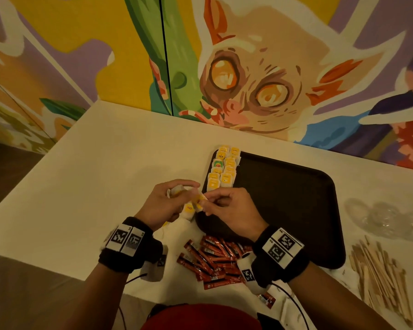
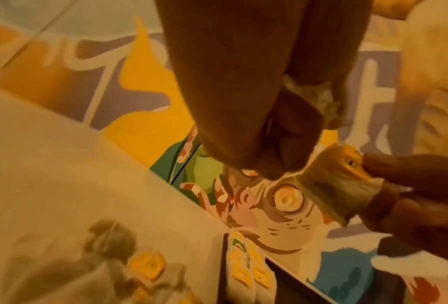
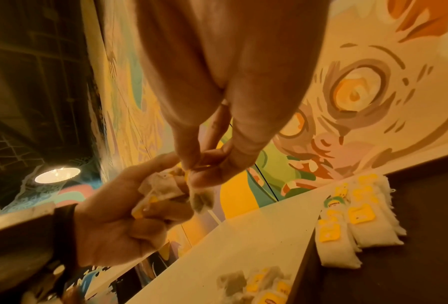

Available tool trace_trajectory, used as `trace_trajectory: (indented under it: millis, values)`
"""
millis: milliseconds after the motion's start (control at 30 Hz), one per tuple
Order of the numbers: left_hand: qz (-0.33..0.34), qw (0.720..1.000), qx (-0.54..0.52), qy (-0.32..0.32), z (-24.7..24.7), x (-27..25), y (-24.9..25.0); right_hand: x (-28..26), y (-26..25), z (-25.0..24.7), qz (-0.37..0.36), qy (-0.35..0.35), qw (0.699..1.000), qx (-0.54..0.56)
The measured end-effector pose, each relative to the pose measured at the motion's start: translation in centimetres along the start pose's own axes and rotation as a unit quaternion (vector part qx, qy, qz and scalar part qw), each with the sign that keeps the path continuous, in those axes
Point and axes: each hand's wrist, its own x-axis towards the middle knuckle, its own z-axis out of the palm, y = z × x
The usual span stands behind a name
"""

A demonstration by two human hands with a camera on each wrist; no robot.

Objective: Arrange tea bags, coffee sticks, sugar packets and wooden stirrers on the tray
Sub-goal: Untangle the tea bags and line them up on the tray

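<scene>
From the head view, my left hand (image 1: 171, 198) is curled round a small clutch of tea bags (image 1: 177, 190) while my right hand (image 1: 227, 206) pinches one tea bag (image 1: 199, 200) free of it, both just beside the near left corner of the dark tray (image 1: 296, 198), where two rows of laid tea bags (image 1: 222, 169) already run along the left edge. I judge the step is to peel this single bag off cleanly and extend the rows toward me, so I should keep its yellow tag facing up. From my left wrist, my fingers (image 2: 269, 133) are closed on crumpled bags, and the bag I am taking (image 2: 334, 181) is held by the other hand's fingertips; strings may tangle, so I should pull gently. From my right wrist, thumb and forefinger (image 3: 217, 160) nip the bag's top edge, the rows (image 3: 357, 214) waiting below right.
</scene>
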Motion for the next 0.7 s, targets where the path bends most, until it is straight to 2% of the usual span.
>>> trace_trajectory:
  millis: [100, 167, 267, 367, 500, 700]
  values:
    - [0.058, 0.987, 0.138, -0.053, 0.4, -0.2, 1.0, -0.4, -0.3, -0.3, -0.005, -0.012, 1.000, 0.010]
    - [0.087, 0.977, 0.187, -0.060, 0.3, -0.1, 1.2, -0.6, -0.3, -0.6, 0.002, -0.015, 1.000, 0.013]
    - [0.096, 0.962, 0.247, -0.067, -0.3, 0.3, 1.0, -0.8, -0.2, -1.1, 0.012, -0.030, 0.999, 0.010]
    - [0.126, 0.951, 0.273, -0.072, -0.3, 0.4, 0.8, -1.0, -0.4, -1.4, 0.006, -0.043, 0.999, 0.008]
    - [0.220, 0.930, 0.289, -0.055, -0.3, 0.5, 1.0, -1.3, -0.8, -1.5, -0.012, -0.028, 1.000, 0.005]
    - [0.343, 0.874, 0.342, -0.026, -1.0, 0.7, 1.0, -1.3, -1.4, -2.1, -0.011, -0.035, 0.999, 0.017]
